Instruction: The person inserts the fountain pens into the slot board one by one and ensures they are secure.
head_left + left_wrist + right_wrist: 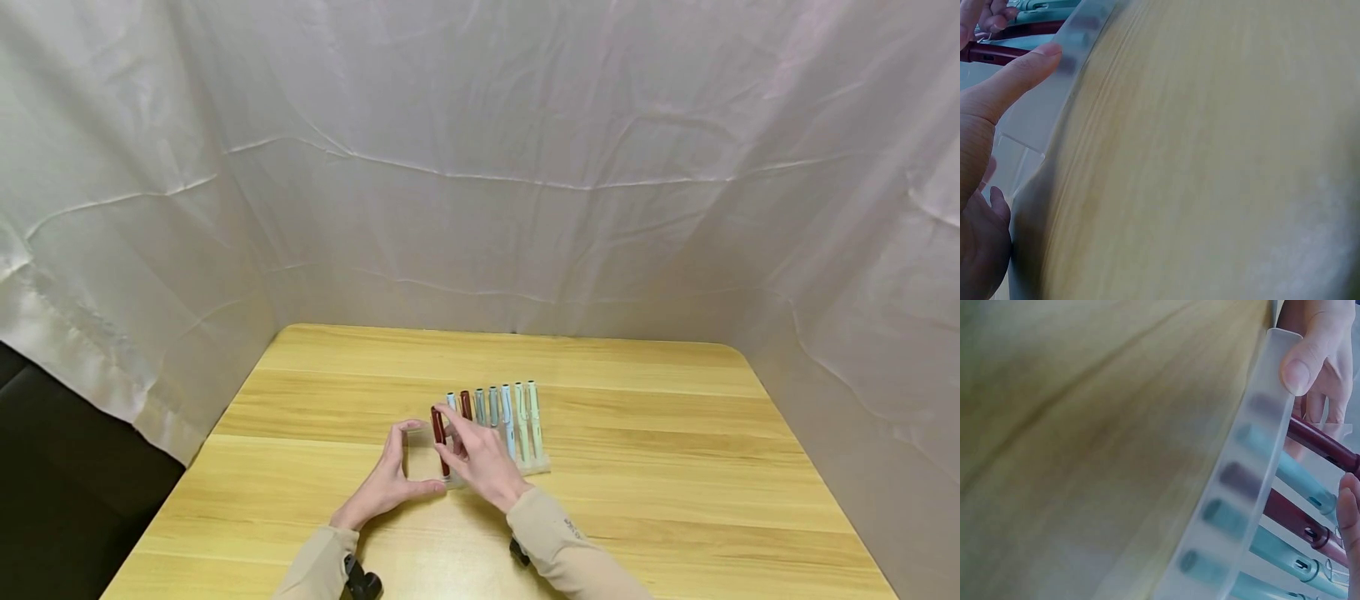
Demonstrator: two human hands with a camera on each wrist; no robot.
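A frosted, see-through pen rack [542, 464] stands on the table with several capped pens in a row. My left hand [390, 482] grips its left end, the thumb on the front edge [1280, 347] and the fingers toward the back. With my right hand [486, 462] I pinch a dark red pen [438, 425] at the left end of the row; its lower tip is at the rack's front strip [1063, 94]. Beside it are a light blue pen [451, 399] and another dark red pen [466, 403], partly hidden by the right hand.
Farther right in the rack are two grey-blue pens [493, 405], a light blue pen [508, 421] and two pale green pens [535, 417]. The wooden table [675, 467] extends around the rack, with pale curtains [510, 233] behind and at both sides.
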